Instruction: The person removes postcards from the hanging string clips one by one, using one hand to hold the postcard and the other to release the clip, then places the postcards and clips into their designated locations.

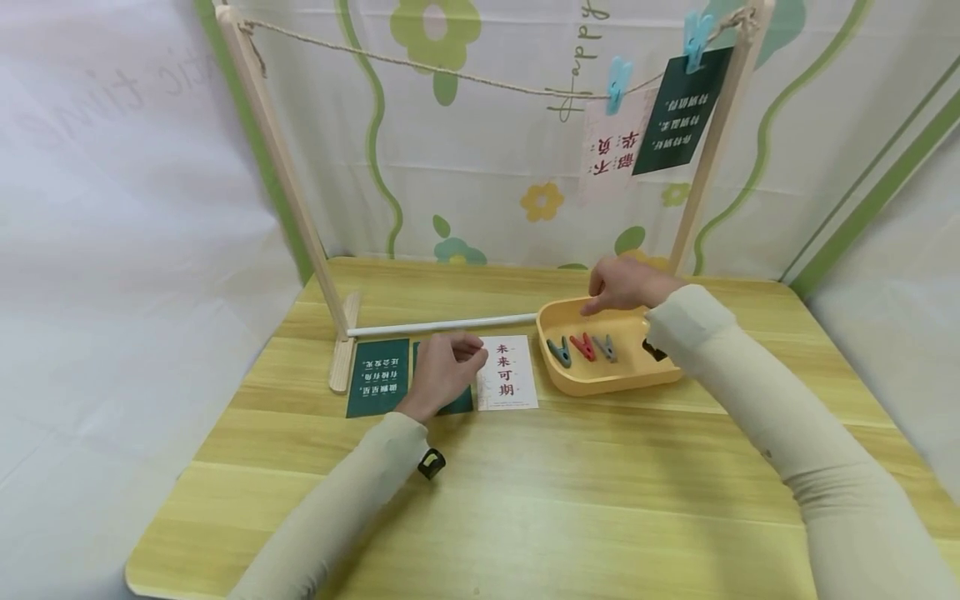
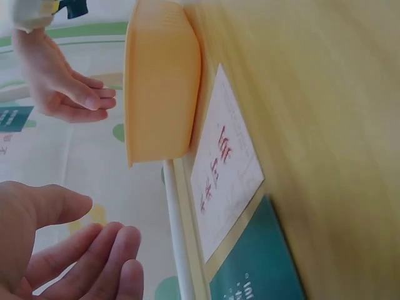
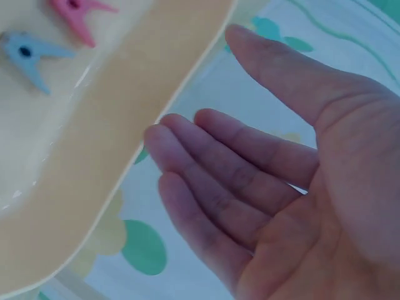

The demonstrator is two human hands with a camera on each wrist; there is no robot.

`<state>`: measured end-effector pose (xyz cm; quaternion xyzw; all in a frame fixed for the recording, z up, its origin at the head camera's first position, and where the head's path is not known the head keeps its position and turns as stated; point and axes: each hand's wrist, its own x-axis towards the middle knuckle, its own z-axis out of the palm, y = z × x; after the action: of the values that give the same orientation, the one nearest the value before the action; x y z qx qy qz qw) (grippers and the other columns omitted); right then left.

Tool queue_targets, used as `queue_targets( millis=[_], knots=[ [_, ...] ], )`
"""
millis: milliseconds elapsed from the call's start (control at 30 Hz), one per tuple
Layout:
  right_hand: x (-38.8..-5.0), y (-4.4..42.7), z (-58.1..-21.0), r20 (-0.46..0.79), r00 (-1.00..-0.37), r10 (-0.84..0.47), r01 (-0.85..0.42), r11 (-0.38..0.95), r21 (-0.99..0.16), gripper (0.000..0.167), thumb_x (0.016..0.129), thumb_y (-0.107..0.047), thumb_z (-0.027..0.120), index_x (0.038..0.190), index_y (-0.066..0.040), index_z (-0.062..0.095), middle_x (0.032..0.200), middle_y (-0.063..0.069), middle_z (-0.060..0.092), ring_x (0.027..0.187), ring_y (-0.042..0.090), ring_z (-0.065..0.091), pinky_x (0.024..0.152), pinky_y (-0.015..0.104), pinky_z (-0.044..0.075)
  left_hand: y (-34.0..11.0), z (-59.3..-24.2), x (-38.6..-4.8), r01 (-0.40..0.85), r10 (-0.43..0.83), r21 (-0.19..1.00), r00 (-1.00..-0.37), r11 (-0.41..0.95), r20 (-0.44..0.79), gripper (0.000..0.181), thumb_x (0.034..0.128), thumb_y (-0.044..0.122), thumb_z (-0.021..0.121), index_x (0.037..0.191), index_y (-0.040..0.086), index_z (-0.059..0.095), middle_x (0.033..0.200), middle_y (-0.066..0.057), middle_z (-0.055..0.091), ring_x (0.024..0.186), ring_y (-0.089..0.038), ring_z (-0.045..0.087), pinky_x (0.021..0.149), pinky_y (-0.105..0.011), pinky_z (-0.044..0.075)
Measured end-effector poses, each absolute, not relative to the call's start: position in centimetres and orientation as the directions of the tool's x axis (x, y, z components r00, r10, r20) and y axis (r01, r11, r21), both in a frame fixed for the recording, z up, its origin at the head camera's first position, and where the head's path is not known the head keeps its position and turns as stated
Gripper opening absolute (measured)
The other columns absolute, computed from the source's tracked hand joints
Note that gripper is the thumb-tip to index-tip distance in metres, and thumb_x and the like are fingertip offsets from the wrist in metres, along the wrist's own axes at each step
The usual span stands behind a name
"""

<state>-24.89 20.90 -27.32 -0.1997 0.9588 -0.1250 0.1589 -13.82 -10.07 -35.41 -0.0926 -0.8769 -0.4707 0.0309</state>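
My left hand hovers over the cards on the table, fingers loosely bent and holding nothing. Beneath it a dark green card is partly hidden. A second green card lies to its left, and a white card with red characters to its right. My right hand is above the back rim of a yellow tray; its fingers are extended and empty in the right wrist view. Inside the tray lie a dark teal clothespin, a red clothespin and a grey-blue clothespin.
A twine line hangs between two wooden posts. Near its right end, blue clothespins hold a pale card and a green card. A white rod runs along the table behind the cards.
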Motion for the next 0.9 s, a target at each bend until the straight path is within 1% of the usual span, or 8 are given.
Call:
queue_targets(
  millis=[67, 133, 200, 267, 433, 533, 733, 900],
  knots=[
    [-24.5, 20.9, -27.0, -0.220, -0.871, -0.439, -0.359, 0.876, -0.323, 0.037, 0.095, -0.030, 0.081, 0.109, 0.005, 0.077, 0.112, 0.022, 0.076, 0.095, 0.031, 0.072, 0.085, 0.047, 0.061, -10.0, -35.2, -14.0, 0.207, 0.127, 0.819, -0.978, 0.535, 0.164, 0.016, 0.0979, 0.014, 0.072, 0.109, 0.005, 0.079, 0.101, -0.011, 0.079, 0.093, -0.025, 0.076, 0.088, -0.041, 0.064],
    [-24.1, 21.0, -26.7, -0.188, -0.879, -0.439, -0.362, 0.869, -0.339, 0.042, 0.095, -0.030, 0.081, 0.115, 0.006, 0.075, 0.119, 0.024, 0.075, 0.105, 0.036, 0.073, 0.094, 0.053, 0.060, -9.9, -35.0, -14.2, 0.212, 0.122, 0.822, -0.977, 0.529, 0.174, 0.016, 0.0979, 0.014, 0.072, 0.109, 0.005, 0.079, 0.102, -0.011, 0.079, 0.093, -0.026, 0.075, 0.088, -0.041, 0.064],
    [-23.6, 21.0, -26.3, -0.152, -0.887, -0.436, -0.363, 0.861, -0.355, 0.045, 0.095, -0.029, 0.081, 0.120, 0.008, 0.073, 0.120, 0.026, 0.075, 0.110, 0.039, 0.073, 0.098, 0.056, 0.059, -9.8, -34.9, -14.4, 0.218, 0.120, 0.819, -0.976, 0.531, 0.182, 0.016, 0.0981, 0.014, 0.072, 0.109, 0.005, 0.078, 0.102, -0.011, 0.079, 0.094, -0.026, 0.075, 0.088, -0.040, 0.064],
    [-23.2, 21.0, -26.0, -0.116, -0.894, -0.433, -0.366, 0.854, -0.370, 0.046, 0.095, -0.028, 0.081, 0.121, 0.008, 0.073, 0.118, 0.025, 0.076, 0.109, 0.038, 0.074, 0.099, 0.055, 0.059, -9.8, -34.7, -14.5, 0.222, 0.116, 0.816, -0.975, 0.533, 0.189, 0.015, 0.0981, 0.013, 0.072, 0.109, 0.005, 0.078, 0.102, -0.012, 0.079, 0.094, -0.026, 0.075, 0.089, -0.040, 0.064],
    [-22.2, 21.2, -25.1, -0.017, -0.907, -0.421, -0.378, 0.832, -0.406, 0.042, 0.094, -0.025, 0.082, 0.119, 0.008, 0.073, 0.112, 0.022, 0.078, 0.102, 0.033, 0.077, 0.095, 0.052, 0.061, -9.7, -34.4, -15.0, 0.221, 0.104, 0.808, -0.975, 0.546, 0.196, 0.013, 0.0974, 0.011, 0.072, 0.107, 0.004, 0.078, 0.102, -0.012, 0.079, 0.093, -0.026, 0.075, 0.087, -0.040, 0.064],
    [-21.7, 21.3, -24.7, 0.036, -0.919, -0.393, -0.370, 0.824, -0.430, 0.040, 0.094, -0.024, 0.082, 0.120, 0.006, 0.072, 0.112, 0.020, 0.078, 0.103, 0.032, 0.076, 0.095, 0.051, 0.061, -9.7, -34.2, -15.3, 0.226, 0.105, 0.804, -0.974, 0.550, 0.202, 0.013, 0.0969, 0.009, 0.071, 0.108, 0.004, 0.078, 0.103, -0.012, 0.079, 0.093, -0.026, 0.076, 0.088, -0.040, 0.064],
    [-21.0, 21.4, -24.4, 0.106, -0.927, -0.359, -0.364, 0.799, -0.479, 0.044, 0.096, -0.027, 0.080, 0.126, 0.004, 0.070, 0.117, 0.021, 0.076, 0.107, 0.033, 0.074, 0.098, 0.052, 0.059, -9.6, -33.7, -15.8, 0.228, 0.100, 0.801, -0.973, 0.554, 0.208, 0.017, 0.0962, 0.009, 0.070, 0.111, 0.004, 0.077, 0.105, -0.012, 0.079, 0.095, -0.025, 0.077, 0.089, -0.041, 0.064],
    [-20.5, 21.7, -24.1, 0.185, -0.928, -0.322, -0.371, 0.799, -0.474, 0.042, 0.096, -0.026, 0.079, 0.125, 0.003, 0.070, 0.117, 0.021, 0.076, 0.107, 0.034, 0.073, 0.098, 0.052, 0.058, -9.1, -32.9, -16.6, 0.238, 0.097, 0.804, -0.970, 0.545, 0.221, 0.019, 0.0965, 0.010, 0.070, 0.113, 0.003, 0.077, 0.106, -0.013, 0.079, 0.097, -0.026, 0.076, 0.091, -0.040, 0.064]
  ],
)
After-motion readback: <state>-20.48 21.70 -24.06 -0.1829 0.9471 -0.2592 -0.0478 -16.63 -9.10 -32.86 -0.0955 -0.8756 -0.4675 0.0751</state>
